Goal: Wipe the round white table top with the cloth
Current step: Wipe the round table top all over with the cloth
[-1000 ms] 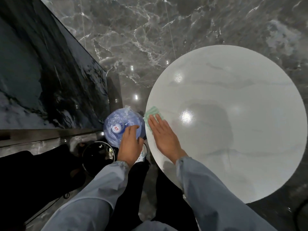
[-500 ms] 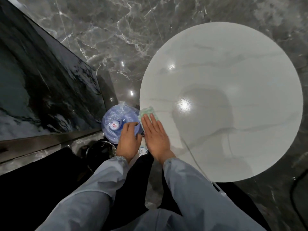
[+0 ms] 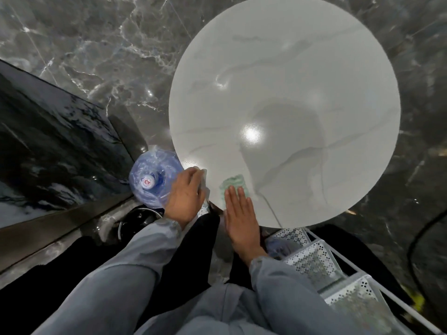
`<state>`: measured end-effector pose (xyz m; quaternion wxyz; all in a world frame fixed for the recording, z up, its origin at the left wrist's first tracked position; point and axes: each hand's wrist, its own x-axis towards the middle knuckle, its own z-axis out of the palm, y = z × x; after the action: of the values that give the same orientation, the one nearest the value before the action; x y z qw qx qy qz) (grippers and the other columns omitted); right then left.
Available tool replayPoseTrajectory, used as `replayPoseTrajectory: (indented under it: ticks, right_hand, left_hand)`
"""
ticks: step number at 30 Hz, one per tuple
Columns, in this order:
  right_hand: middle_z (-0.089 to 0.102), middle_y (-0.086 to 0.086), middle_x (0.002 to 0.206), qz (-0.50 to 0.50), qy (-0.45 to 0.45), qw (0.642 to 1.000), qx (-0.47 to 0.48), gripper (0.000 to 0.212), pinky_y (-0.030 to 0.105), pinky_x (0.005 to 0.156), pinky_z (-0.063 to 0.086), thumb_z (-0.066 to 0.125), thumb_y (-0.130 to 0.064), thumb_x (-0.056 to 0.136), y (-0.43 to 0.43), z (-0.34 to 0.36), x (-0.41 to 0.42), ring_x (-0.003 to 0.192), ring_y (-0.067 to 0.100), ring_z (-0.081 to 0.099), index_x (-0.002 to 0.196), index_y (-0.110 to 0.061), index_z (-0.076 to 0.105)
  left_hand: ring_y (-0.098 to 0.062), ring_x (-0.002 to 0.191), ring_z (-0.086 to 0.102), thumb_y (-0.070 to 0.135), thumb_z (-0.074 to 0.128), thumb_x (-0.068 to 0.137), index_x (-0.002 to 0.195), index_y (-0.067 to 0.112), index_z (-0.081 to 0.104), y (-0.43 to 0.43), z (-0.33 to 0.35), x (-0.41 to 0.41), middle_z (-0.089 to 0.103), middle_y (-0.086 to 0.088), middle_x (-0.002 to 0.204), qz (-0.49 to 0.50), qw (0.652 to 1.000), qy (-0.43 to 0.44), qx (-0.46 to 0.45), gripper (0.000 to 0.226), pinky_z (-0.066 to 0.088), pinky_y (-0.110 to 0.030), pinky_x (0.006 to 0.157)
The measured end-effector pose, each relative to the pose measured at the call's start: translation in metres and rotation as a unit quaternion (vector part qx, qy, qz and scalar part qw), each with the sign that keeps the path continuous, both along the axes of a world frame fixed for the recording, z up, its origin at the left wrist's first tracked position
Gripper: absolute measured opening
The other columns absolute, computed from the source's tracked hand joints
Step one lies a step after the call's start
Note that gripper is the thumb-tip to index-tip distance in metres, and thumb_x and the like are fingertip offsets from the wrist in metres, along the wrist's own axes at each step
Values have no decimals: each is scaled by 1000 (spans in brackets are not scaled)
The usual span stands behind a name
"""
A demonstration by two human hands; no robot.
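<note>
**Item:** wiping pass at the near edge of the round white bench top [image 3: 290, 68].

**Cloth** [image 3: 234, 183]: pale green, folded small, lying flat on the top just inside the near rim.

**Right hand** [image 3: 240, 218]: grip flat, with fingers straight and together. The fingertips press the cloth's near half and the heel of the hand overhangs the rim.

**Left hand** [image 3: 185, 195]: draped over the shoulder of a blue water bottle [image 3: 152, 182] beside the bench, fingertips near the rim. It is blurred, so whether its grip holds anything cannot be told.

**Handling:** keep pressure even, push outward in overlapping strokes, and follow the rim's curve. Most of the top probably remains to be wiped.

**Surface:** glossy and faintly veined, with bright lamp reflections.

**Room:** dark grey marble floor [image 3: 84, 44]; dark polished panel [image 3: 48, 141] on the left; white perforated steps [image 3: 314, 259] on the right.
</note>
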<state>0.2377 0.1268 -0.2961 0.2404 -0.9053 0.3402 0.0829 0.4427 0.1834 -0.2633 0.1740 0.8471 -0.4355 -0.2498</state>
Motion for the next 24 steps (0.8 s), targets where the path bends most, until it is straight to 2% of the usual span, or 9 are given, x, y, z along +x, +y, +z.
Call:
replayPoseTrajectory:
  ticks: [3, 6, 10, 13, 16, 20, 22, 24]
  right_hand:
    - [8, 6, 174, -3, -10, 1000, 8, 61, 47, 129, 13, 39, -21, 109, 9, 0, 27, 161, 29, 0, 165, -9, 17]
    - [3, 4, 174, 14, -22, 1000, 13, 62, 43, 130, 1, 32, -24, 110, 11, -3, 41, 161, 27, -5, 166, -11, 9]
    - [9, -1, 174, 24, -35, 999, 22, 66, 42, 129, 10, 44, -22, 107, -3, -2, 14, 161, 21, 0, 166, -15, 15]
    - [4, -4, 174, -55, -10, 998, 22, 63, 44, 128, 12, 42, -22, 110, -17, 2, -29, 161, 18, -1, 166, -18, 13]
    - [-6, -4, 174, -117, 30, 992, 17, 62, 46, 129, 11, 34, -24, 112, -38, 6, -74, 160, 17, -8, 167, -19, 5]
    - [0, 8, 174, -220, 60, 974, -7, 64, 52, 129, 12, 34, -19, 109, -32, 6, -64, 161, 29, -6, 166, -9, 6]
    - [6, 11, 174, -192, 35, 981, -5, 66, 52, 128, 9, 41, -17, 106, -13, 1, -37, 160, 36, 1, 165, -7, 14]
    - [4, 8, 174, -91, 22, 996, 5, 74, 50, 128, 3, 51, -18, 102, -2, -3, -25, 160, 35, 0, 165, -8, 13]
  left_hand:
    - [-33, 115, 54, 13, 67, 86, 134, 9, 58, -4, -1, -5, 55, -14, 131, -24, 1000, -9, -1, 49, 50, -48, 94]
    - [-33, 115, 53, 12, 66, 87, 132, 8, 58, -1, -2, -6, 55, -14, 130, -35, 999, -18, -1, 46, 49, -48, 94]
    - [-34, 116, 52, 20, 60, 89, 133, 7, 57, -4, 3, -8, 55, -17, 130, -77, 996, -41, -5, 46, 49, -48, 93]
    - [-35, 111, 53, 15, 66, 89, 130, 8, 60, -17, 3, -16, 58, -17, 127, -92, 994, -54, 0, 43, 50, -46, 87]
    - [-33, 117, 51, 20, 64, 93, 133, 14, 59, -31, 0, -25, 56, -12, 133, -97, 995, -34, 10, 41, 47, -44, 93]
    - [-28, 123, 44, 19, 67, 91, 136, 15, 59, -38, -6, -43, 53, -10, 138, -115, 993, -29, 6, 46, 45, -45, 95]
    - [-30, 122, 46, 16, 69, 90, 134, 15, 61, -39, -9, -51, 54, -10, 136, -114, 992, -47, 12, 44, 47, -45, 90]
    - [-32, 120, 50, 15, 68, 90, 131, 14, 62, -39, -9, -57, 55, -11, 133, -126, 990, -57, 2, 41, 48, -45, 87]
